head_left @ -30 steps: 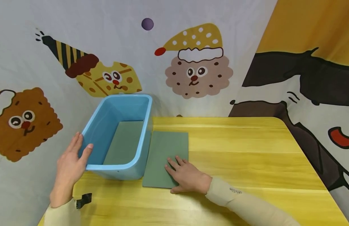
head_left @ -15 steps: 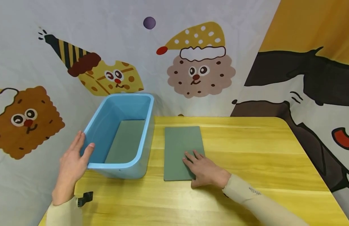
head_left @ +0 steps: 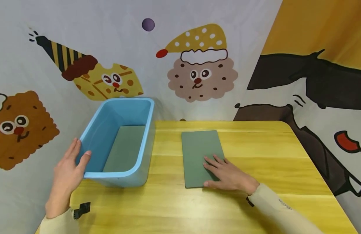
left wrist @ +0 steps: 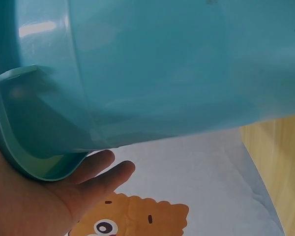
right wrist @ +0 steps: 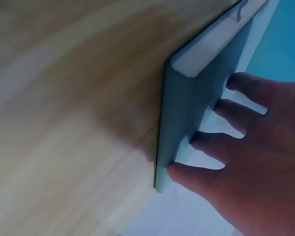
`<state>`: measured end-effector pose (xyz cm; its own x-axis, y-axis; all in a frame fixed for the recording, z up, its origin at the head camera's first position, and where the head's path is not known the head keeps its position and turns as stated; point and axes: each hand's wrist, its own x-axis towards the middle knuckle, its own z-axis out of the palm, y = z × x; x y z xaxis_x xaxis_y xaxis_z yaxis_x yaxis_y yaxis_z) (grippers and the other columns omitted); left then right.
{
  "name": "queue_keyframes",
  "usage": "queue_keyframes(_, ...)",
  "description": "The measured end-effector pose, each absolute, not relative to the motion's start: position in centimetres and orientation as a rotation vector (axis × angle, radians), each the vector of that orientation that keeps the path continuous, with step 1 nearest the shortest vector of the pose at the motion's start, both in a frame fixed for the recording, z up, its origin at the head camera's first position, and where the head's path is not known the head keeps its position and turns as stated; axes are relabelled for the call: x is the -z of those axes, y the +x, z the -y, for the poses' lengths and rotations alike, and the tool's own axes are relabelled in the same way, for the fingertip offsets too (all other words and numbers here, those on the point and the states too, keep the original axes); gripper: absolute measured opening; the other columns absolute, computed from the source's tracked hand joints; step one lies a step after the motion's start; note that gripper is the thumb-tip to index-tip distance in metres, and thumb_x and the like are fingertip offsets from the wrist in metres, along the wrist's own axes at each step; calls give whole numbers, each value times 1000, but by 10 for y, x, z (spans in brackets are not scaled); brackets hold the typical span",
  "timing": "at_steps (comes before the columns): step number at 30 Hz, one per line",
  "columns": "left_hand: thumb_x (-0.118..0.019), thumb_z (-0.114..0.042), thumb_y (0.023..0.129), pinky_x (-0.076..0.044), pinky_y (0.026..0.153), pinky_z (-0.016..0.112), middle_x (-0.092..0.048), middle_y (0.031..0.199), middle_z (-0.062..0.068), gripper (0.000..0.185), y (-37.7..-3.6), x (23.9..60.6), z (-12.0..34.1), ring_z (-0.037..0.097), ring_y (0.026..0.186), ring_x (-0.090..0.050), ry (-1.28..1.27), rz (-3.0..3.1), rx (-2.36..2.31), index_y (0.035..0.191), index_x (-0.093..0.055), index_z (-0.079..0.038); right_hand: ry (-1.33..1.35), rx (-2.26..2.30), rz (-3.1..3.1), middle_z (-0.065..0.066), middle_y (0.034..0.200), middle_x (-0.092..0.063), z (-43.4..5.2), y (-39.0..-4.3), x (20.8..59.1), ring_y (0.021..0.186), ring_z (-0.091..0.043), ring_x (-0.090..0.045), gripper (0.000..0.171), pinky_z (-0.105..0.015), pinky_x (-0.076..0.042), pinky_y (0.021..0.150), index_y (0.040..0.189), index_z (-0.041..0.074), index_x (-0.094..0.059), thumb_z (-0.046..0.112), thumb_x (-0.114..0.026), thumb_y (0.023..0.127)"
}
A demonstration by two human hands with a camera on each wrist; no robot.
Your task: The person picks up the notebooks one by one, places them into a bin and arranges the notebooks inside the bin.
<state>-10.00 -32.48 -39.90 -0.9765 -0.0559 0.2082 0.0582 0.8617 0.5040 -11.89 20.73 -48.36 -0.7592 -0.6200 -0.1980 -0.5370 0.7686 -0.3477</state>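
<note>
A light blue plastic tub (head_left: pixel 132 174) stands at the left of the yellow wood-grain table. My left hand (head_left: pixel 67 172) holds its near left corner, thumb over the rim and fingers along the outside. A flat grey-green rectangle (head_left: pixel 126 148), coloured like a book cover, lies on the tub's bottom. To the right of the tub, a grey-green notebook (head_left: pixel 198 156) lies flat. Its pale page edges and a ribbon show in the right wrist view. My right hand (head_left: pixel 231 175) rests on its near right part with fingers spread.
The table (head_left: pixel 256 146) extends to the right of the notebook. A cloth (head_left: pixel 180 107) printed with cartoon snacks hangs right behind the table and on the left side. A dark strap end (head_left: pixel 82 210) sticks out at the left wrist.
My right hand has slid the notebook to the right, away from the tub's side, and the notebook has turned slightly. The left hand stays at the tub's corner.
</note>
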Motion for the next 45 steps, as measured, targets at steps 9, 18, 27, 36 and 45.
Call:
queue_keyframes(9,-35,-40,113,-16,108,81,-10,171,21,68,-97,399,324,61,147,-20,56,2828,765,163,-16,2,-701,641,-2869,-26,148,-52,-218,-135,483,135,-46,-49,54,-62,-42,106,142,6,-64,45,-59,105)
queue_keyframes(18,-34,-39,113,-14,107,81,-8,172,19,68,-91,400,327,60,147,-19,54,2837,774,163,-14,2,-265,616,-2890,-39,142,-46,-218,-162,492,120,-52,-52,93,-60,-48,93,155,-4,-43,63,-65,95)
queue_keyframes(27,-34,-40,113,-13,109,81,-9,172,20,68,-94,396,330,60,148,-18,61,2831,770,163,-14,2,-150,556,-2792,-43,131,-43,-204,-173,483,93,-39,-55,116,-46,-48,67,160,-5,-28,62,-80,82)
queue_keyframes(36,-34,-40,113,-14,108,81,-9,171,21,68,-94,397,328,60,148,-19,61,2844,747,163,-15,2,-124,664,-2678,-43,145,-44,-215,-178,488,112,-47,-60,123,-57,-51,87,166,4,-5,59,-79,85)
queue_keyframes(45,-34,-41,112,-15,110,80,-10,172,20,69,-97,398,324,60,147,-20,53,2842,774,164,-15,0,-242,843,-2653,-37,159,-29,-229,-175,489,132,-54,-50,111,-60,-47,100,166,3,-2,47,-75,94)
